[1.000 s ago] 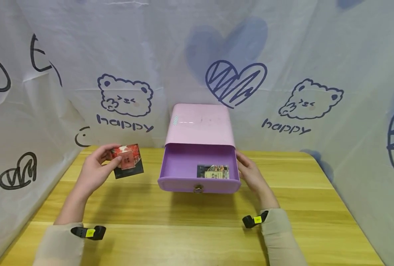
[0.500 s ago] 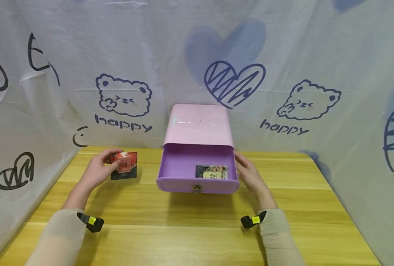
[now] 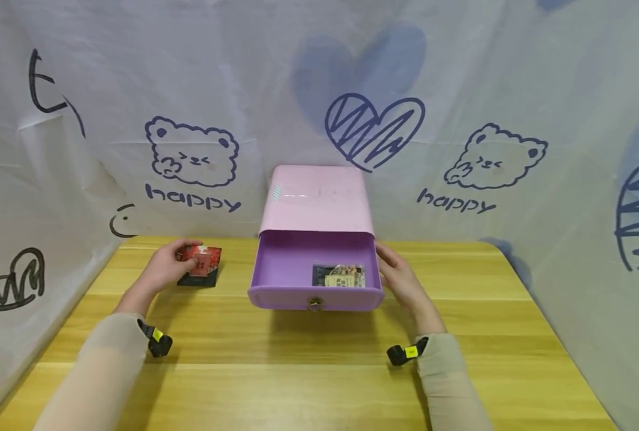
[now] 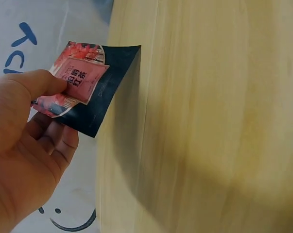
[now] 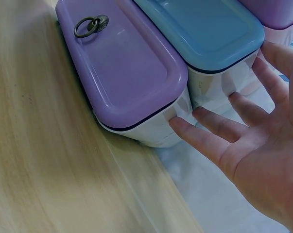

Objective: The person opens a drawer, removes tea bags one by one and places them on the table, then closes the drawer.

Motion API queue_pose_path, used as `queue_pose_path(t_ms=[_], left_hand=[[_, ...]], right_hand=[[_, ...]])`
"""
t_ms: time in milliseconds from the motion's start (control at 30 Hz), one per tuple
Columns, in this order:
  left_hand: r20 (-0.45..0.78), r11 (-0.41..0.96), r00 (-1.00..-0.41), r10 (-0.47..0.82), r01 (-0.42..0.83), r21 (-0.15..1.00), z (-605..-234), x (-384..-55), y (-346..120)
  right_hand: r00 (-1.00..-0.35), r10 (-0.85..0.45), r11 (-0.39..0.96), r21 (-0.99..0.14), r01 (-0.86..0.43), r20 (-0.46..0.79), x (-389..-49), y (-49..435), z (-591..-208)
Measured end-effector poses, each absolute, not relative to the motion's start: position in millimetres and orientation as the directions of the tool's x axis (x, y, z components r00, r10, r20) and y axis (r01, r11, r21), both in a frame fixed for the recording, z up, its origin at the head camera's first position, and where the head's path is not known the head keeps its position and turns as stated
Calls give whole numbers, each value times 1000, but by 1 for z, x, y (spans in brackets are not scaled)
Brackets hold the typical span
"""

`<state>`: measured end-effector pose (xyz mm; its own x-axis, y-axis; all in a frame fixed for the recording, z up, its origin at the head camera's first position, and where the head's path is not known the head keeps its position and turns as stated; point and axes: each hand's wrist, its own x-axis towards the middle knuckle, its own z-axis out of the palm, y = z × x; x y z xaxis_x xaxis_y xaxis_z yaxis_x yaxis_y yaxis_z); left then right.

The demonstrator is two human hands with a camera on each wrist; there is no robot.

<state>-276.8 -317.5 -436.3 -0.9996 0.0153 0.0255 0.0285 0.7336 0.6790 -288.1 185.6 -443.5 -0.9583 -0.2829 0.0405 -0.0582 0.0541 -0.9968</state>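
Note:
My left hand [image 3: 163, 266] pinches a small square packet [image 3: 200, 272] between thumb and fingers, near the back left of the table. In the left wrist view, the packet [image 4: 112, 82] has a red printed picture, a pink label and a dark end. It is tilted, that end toward the wood. My right hand [image 3: 402, 278] is at the right side of a pink drawer cabinet [image 3: 316, 200], whose purple top drawer [image 3: 281, 260] is pulled out. A dark packet with a pale label [image 3: 346, 276] lies inside at its front right. The right wrist view shows straight, spread fingertips [image 5: 178, 124] against the cabinet's side.
Below the open drawer, the right wrist view shows a blue drawer front [image 5: 209, 34] and a purple one [image 5: 131, 68] with a ring pull [image 5: 90, 25]. The cabinet stands on a wooden table [image 3: 308, 377]. A printed cloth [image 3: 265, 72] hangs close behind.
My left hand has moved the pinched packet slightly left and lower toward the table. My right hand has stayed at the cabinet's side. The whole head view has shifted slightly.

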Motion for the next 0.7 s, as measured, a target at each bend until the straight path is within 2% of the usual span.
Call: queue_pose_path(t_ms=[433,700], left_hand=[[36,873,-999,37,50,484,-442,-299,-310],[0,902,-999,-37,-33,431,-449,-297,-299]], right_hand=[[-956,-287,34,-997,-75,62,-288,187,-441],[-956,-287,24,-997,-71,61,-287,187,-444]])
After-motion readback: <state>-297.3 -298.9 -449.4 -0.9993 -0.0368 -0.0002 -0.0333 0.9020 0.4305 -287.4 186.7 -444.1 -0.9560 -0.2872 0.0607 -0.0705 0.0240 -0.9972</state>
